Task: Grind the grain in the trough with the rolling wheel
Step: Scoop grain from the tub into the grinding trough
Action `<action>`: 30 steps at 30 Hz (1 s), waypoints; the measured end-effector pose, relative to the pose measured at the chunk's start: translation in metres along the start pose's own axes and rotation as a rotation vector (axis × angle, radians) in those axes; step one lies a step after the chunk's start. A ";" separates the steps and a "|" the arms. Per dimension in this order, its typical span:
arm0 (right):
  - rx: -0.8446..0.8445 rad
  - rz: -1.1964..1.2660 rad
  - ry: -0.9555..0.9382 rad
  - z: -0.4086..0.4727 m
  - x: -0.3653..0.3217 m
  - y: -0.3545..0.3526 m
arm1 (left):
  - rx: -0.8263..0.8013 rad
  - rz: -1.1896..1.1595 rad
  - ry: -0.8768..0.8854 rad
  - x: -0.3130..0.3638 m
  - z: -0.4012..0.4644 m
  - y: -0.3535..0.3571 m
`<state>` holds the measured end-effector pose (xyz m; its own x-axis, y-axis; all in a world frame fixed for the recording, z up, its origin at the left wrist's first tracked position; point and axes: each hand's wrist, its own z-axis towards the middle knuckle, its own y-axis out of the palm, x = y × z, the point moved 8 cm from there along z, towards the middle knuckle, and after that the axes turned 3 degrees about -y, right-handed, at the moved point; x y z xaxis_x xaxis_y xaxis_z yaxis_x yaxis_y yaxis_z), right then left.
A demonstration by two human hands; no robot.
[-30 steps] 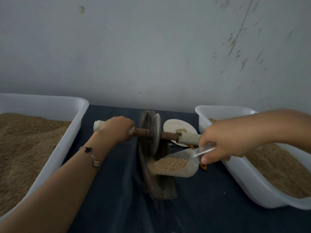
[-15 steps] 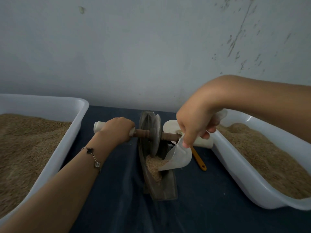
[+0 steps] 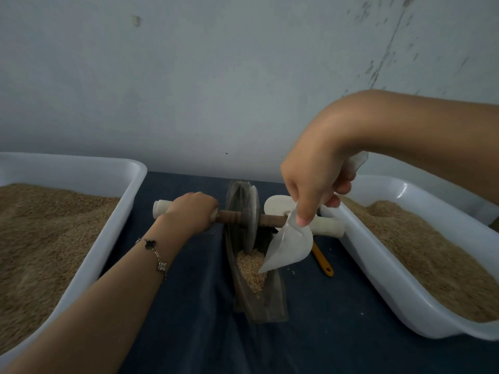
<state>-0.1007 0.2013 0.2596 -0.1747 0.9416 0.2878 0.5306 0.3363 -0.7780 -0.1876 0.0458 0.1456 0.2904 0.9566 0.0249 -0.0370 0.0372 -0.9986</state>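
A narrow dark trough (image 3: 275,306) lies lengthwise on the blue cloth, with a pile of pale grain (image 3: 251,268) in its near half. The grey rolling wheel (image 3: 249,217) stands in the trough behind the grain, on a wooden axle with white handles. My left hand (image 3: 190,211) grips the left handle (image 3: 160,208). My right hand (image 3: 316,182) holds a clear plastic scoop (image 3: 290,244) by its handle, tipped mouth-down with its lip at the grain pile. The right handle (image 3: 328,227) is free.
A white tub of brown grain (image 3: 129,184) stands on the left and another (image 3: 378,268) on the right, both close to the trough. A white disc (image 3: 276,205) and an orange-handled tool (image 3: 322,261) lie between trough and right tub. A grey wall rises behind.
The scoop was level and full a second ago; my right hand rose and tipped it, and the grain now lies in the trough. My left hand stayed on the handle.
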 end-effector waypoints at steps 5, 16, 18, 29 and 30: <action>-0.079 -0.039 -0.080 -0.034 0.010 0.002 | -0.031 -0.016 -0.025 -0.005 0.002 0.008; 0.396 0.646 -0.110 -0.064 0.171 0.070 | -0.032 0.027 -0.071 -0.006 0.004 0.013; 0.632 0.706 -0.011 -0.048 0.203 0.086 | -0.032 0.039 -0.086 -0.005 0.004 0.012; 0.610 0.589 0.252 0.064 0.210 0.168 | -0.045 0.057 -0.122 -0.001 -0.004 0.008; 0.588 0.570 0.266 0.066 0.207 0.170 | -0.042 0.052 -0.122 -0.002 -0.004 0.008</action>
<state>-0.1015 0.4549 0.1498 0.2271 0.9587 -0.1710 -0.0509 -0.1636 -0.9852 -0.1841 0.0433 0.1377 0.1701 0.9851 -0.0246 -0.0081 -0.0236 -0.9997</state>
